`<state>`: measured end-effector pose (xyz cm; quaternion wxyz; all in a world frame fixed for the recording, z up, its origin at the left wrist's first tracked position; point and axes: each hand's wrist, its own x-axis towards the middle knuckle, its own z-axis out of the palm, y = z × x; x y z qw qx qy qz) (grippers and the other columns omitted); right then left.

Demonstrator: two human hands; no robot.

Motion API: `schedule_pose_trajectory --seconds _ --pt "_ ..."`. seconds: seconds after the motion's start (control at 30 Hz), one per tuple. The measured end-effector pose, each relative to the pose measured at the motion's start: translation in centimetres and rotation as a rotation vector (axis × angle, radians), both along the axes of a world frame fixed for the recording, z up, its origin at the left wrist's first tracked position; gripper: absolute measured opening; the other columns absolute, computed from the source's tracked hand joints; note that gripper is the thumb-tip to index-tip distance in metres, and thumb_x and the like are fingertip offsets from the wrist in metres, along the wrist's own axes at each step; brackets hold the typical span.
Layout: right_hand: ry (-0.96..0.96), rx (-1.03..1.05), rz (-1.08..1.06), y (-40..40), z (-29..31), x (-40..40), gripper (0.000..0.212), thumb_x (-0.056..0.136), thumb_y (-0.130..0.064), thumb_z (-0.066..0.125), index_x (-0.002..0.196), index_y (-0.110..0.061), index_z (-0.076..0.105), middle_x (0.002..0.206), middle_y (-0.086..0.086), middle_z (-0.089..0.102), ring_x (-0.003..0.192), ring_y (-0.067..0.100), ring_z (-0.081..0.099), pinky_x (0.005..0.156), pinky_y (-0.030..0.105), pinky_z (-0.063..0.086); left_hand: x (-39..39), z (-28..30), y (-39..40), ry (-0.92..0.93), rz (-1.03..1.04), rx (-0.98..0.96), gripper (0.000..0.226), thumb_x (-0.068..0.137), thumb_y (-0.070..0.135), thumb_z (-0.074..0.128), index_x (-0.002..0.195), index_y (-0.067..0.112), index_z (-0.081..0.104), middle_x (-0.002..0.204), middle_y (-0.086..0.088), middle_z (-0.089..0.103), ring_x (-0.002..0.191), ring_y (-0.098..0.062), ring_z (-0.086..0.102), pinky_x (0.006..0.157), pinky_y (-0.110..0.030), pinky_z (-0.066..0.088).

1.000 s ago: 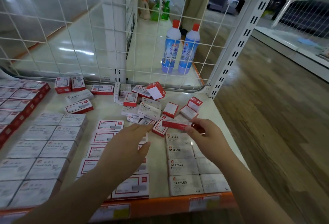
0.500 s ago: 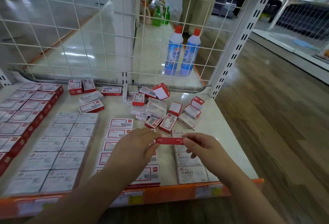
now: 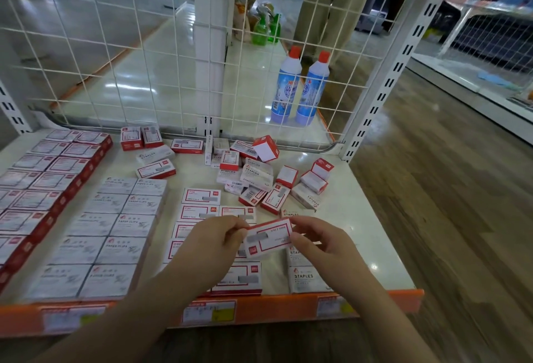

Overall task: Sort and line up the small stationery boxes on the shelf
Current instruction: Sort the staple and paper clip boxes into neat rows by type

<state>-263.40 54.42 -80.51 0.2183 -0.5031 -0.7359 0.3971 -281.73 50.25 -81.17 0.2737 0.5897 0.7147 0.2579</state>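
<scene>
left hand (image 3: 215, 243), right hand (image 3: 323, 243), both pinching

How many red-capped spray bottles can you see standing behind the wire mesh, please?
2. The left bottle and the right bottle stand upright side by side on the next shelf, behind the wire mesh. Others could be hidden behind the post.

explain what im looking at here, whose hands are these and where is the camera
There is no machine: a person wears a camera on their head, looking down at their own two hands. The left hand and right hand each pinch an end of one red-and-white box, held above the shelf. On the shelf lie neat rows of paper clip boxes, more red-and-white boxes, and a jumbled pile of unsorted boxes near the wire grid at the back.
</scene>
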Motion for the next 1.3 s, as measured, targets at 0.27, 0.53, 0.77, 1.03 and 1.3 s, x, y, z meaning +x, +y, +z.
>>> schedule_pose_trajectory --seconds 0.27,0.53,0.77,1.03,1.3 --pt "0.029 -0.051 0.005 -0.4 -0.5 -1.0 0.008 0.091 -0.035 0.052 0.095 -0.041 0.056 0.087 -0.027 0.061 0.083 -0.003 0.059 0.063 0.008 0.046 0.3 -0.6 0.1 -0.091 0.107 -0.046 0.023 0.098 0.027 0.041 0.112 0.025 0.059 0.090 0.013 0.055 0.081 -0.004 0.055 0.053 -0.008 0.040" --pt "0.034 -0.030 -0.031 -0.3 -0.7 -1.1 0.005 0.091 -0.035 0.052 0.089 -0.038 0.055 0.084 -0.024 0.060 0.080 -0.004 0.059 0.059 0.006 0.046 0.7 -0.1 -0.5 -0.172 0.094 -0.024 0.033 0.094 0.032 0.049 0.127 0.028 0.052 0.116 0.007 0.059 0.101 -0.009 0.056 0.081 -0.021 0.050" --pt "-0.118 0.043 0.042 -0.3 -0.4 -1.3 0.007 0.092 -0.030 0.052 0.091 -0.037 0.050 0.083 -0.025 0.053 0.081 -0.004 0.053 0.067 0.007 0.044 1.3 0.6 0.1 -0.055 -0.011 0.125 0.038 0.093 0.037 0.048 0.130 0.036 0.048 0.125 0.013 0.051 0.103 0.000 0.044 0.071 -0.006 0.034" --pt "-0.138 0.060 0.019 -0.2 -0.4 -1.6 0.005 0.093 -0.032 0.051 0.094 -0.037 0.050 0.086 -0.024 0.054 0.082 -0.005 0.052 0.068 0.005 0.042 1.3 1.2 0.8 -0.046 -0.009 0.171 0.026 0.092 0.031 0.052 0.117 0.030 0.059 0.107 0.013 0.058 0.086 0.003 0.046 0.066 -0.001 0.032" --pt "-0.281 0.002 -0.053 -0.9 -2.0 -2.5 0.038 0.084 -0.045 0.061 0.118 -0.031 0.053 0.109 -0.012 0.060 0.088 0.002 0.053 0.079 0.017 0.046 2.5 0.9 1.3 -0.169 0.208 0.193 0.004 0.093 0.027 0.051 0.096 0.026 0.054 0.089 0.014 0.054 0.079 -0.002 0.050 0.057 -0.004 0.039"
